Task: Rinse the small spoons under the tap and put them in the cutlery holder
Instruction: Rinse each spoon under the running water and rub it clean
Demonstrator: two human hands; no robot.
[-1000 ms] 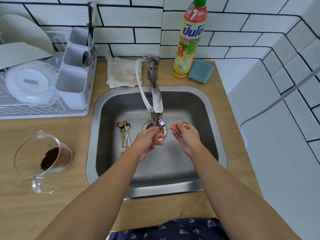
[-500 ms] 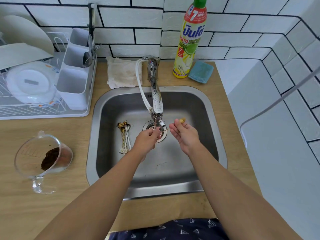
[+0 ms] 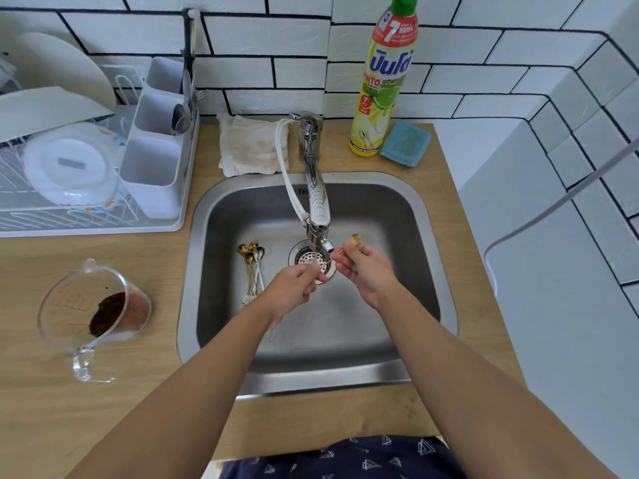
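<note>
Under the tap (image 3: 316,202), right hand (image 3: 364,271) pinches small spoon (image 3: 356,239) for rinsing; left hand (image 3: 294,286) loosely curled, grip unclear.

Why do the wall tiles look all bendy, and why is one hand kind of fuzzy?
Head view: the wide-angle lens bows the tile lines near the edges; the left hand is smeared by motion blur at its fingers; the right hand and the small spoon it pinches look sharper; soft daylight, with pale glare on the tap.
</note>
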